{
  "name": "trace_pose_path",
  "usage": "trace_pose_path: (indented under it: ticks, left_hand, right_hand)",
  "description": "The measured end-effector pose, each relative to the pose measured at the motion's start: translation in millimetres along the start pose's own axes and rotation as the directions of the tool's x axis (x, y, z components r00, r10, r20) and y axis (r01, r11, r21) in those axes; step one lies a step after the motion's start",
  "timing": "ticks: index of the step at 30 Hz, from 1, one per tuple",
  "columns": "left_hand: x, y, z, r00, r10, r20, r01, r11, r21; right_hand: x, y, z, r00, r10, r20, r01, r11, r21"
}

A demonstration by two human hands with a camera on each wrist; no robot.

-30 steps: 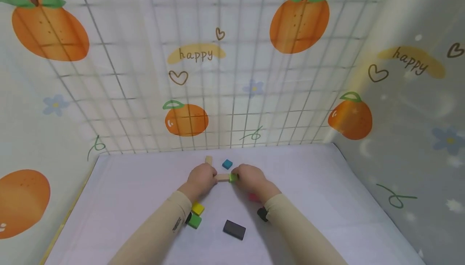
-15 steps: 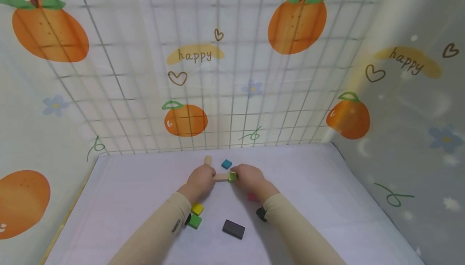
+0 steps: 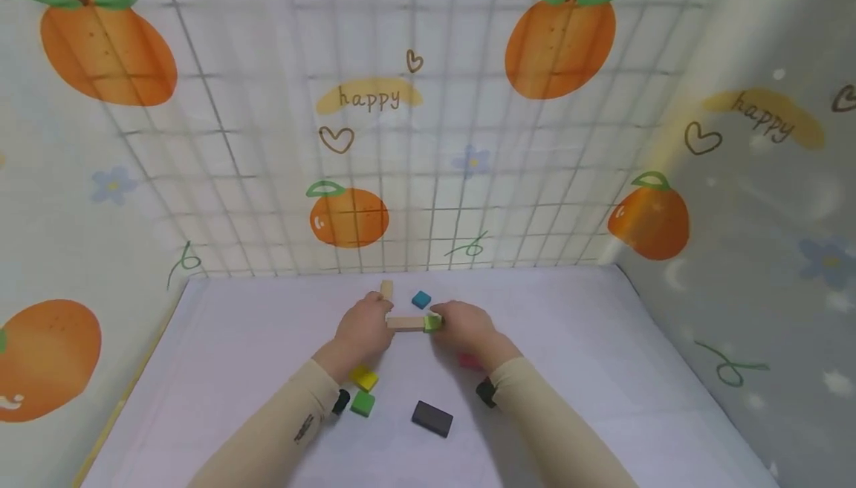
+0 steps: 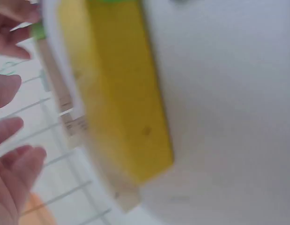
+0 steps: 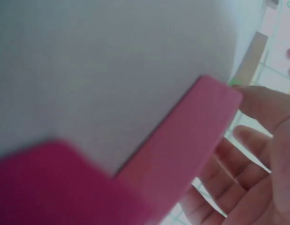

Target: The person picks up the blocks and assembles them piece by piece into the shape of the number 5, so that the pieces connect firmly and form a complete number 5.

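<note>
In the head view my right hand [image 3: 464, 327] pinches a light green block [image 3: 432, 322] at the right end of a long plain wooden block [image 3: 406, 324]. My left hand [image 3: 364, 328] is at the wooden block's left end. In the left wrist view its fingers [image 4: 27, 164] are parted with nothing between them, and the wooden block [image 4: 53, 70] lies beyond. Another wooden block [image 3: 387, 290] stands just past the left fingertips. A small blue block [image 3: 421, 299] lies behind the green one. The right wrist view shows the thumb [image 5: 262, 105] near the green piece, the other fingers curled below.
Beside the left wrist lie a yellow block [image 3: 364, 378] and a green block [image 3: 363, 403]. A dark rectangular block [image 3: 432, 418] is nearer the front. A pink block [image 3: 469, 360] is partly hidden by the right wrist. A printed curtain [image 3: 428, 139] encloses the white table [image 3: 568, 414].
My left hand has moved slightly left and let go of the wooden block, showing more of its left end. The right hand stays at the green block. The head view has shifted a little.
</note>
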State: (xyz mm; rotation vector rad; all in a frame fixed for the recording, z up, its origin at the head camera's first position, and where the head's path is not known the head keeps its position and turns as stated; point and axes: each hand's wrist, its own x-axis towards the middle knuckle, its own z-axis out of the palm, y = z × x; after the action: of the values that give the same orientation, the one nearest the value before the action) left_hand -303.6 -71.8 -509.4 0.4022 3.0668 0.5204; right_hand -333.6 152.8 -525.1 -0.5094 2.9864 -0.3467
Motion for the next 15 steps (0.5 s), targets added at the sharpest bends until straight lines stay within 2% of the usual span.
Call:
trace_pose_path:
  ticks: [3,6,8,12,15]
  left_hand:
    - [-11.8,-7.7,-14.9,0.999,-0.038,-0.012,0.038,0.998,0.054]
    - [-20.9,-20.1,-27.0,0.995,-0.097,0.018,0.094,0.990,0.109]
    - [-25.4,-28.3,-31.2,0.990,-0.132,0.059,0.125,0.986,0.110]
    - [-30.4,-42.0,-25.2,0.986,-0.128,0.108,0.122,0.991,0.060]
    - [-32.9,-47.5,-17.6,0.985,-0.130,0.115,0.123,0.991,0.060]
  right_hand:
    - [-7,1,-6,0.999,0.035,0.009,-0.035,0.999,0.005]
    - [-10,2,-14,0.999,0.043,-0.005,-0.043,0.999,-0.006]
    - [-11,2,-19,0.999,0.033,-0.014,-0.033,0.999,-0.011]
    - [-13,-1,-20,1.000,0.017,-0.004,-0.017,1.000,-0.014]
    - [-14,-3,-14,1.000,0.009,0.011,-0.009,1.000,-0.011]
